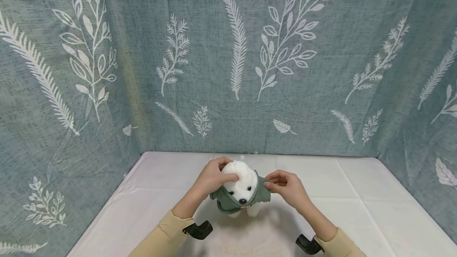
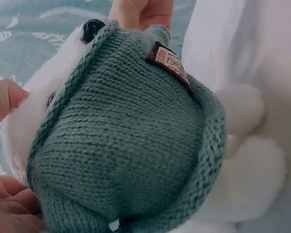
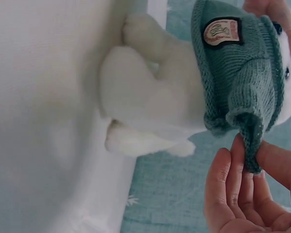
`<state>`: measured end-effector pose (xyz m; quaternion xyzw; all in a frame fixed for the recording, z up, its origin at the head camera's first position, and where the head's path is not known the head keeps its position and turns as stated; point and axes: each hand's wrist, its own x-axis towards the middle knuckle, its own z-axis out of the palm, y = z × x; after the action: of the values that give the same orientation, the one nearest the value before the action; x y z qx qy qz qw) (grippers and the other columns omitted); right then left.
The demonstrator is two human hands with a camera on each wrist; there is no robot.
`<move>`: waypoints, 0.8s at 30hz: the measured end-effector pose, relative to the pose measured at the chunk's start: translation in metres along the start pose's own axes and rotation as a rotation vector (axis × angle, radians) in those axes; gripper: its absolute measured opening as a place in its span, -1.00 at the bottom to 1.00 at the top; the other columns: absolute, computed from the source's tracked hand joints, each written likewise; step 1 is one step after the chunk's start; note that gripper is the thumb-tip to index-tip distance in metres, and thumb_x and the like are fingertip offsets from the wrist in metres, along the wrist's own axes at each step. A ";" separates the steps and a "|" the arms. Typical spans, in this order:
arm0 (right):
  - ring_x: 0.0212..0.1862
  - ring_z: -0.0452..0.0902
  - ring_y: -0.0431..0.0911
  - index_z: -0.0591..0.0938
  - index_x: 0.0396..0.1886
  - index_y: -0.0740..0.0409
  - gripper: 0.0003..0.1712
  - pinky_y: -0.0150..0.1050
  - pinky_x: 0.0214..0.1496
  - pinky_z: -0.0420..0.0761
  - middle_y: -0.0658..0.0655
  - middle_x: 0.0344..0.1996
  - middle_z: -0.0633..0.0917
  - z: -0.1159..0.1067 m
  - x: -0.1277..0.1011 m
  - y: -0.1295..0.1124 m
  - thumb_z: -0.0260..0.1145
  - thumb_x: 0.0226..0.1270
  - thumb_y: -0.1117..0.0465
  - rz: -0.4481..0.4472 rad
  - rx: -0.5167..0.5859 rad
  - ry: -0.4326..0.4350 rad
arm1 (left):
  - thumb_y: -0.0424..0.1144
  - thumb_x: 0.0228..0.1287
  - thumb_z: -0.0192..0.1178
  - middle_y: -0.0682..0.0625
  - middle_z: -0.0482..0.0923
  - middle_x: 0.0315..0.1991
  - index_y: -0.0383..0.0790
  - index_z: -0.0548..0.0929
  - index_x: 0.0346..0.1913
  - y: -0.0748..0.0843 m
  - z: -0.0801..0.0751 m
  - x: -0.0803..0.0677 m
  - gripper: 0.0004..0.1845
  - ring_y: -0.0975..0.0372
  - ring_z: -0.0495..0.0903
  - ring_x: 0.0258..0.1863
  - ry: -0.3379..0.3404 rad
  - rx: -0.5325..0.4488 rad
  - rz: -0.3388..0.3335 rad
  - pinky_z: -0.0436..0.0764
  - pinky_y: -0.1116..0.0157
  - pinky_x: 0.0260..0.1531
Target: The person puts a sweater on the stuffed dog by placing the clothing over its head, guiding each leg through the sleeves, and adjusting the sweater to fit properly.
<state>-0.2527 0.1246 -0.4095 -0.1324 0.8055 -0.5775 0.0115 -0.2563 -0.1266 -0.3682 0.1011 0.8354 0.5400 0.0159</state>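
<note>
A white plush dog [image 1: 240,173] with black eyes and nose stands on the table, facing the camera. Around its head and neck is a green knitted sweater [image 1: 227,204], its edge close under the eyes. A small label patch [image 2: 170,63] is sewn on the knit. My left hand [image 1: 214,175] grips the dog's head, thumb across its forehead. At the other side my right hand [image 1: 288,187] pinches the sweater's sleeve [image 3: 252,141] between thumb and fingers, drawing it outward. In the right wrist view, the dog's lower body and legs [image 3: 128,87] are bare of the knit.
A white cloth covers the table [image 1: 335,209]. Blue-green curtains [image 1: 214,62] with white leaf prints hang behind and at both sides. Black wrist devices [image 1: 198,230] sit by the tan sleeves on both arms.
</note>
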 end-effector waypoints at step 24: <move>-0.40 0.64 -0.15 0.65 -0.24 0.29 -0.75 -0.17 -0.24 0.69 0.09 -0.40 0.71 0.015 0.010 0.028 0.43 0.13 0.23 0.141 -0.010 -0.035 | -0.28 -0.04 0.37 -0.06 0.66 -0.21 -0.23 0.63 -0.07 -0.007 0.000 0.004 -0.62 0.22 0.57 -0.28 -0.013 -0.065 -0.024 0.58 0.23 -0.26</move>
<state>-0.2657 0.1167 -0.4393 -0.0855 0.8153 -0.5690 0.0653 -0.2611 -0.1281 -0.3740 0.0939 0.8186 0.5658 0.0312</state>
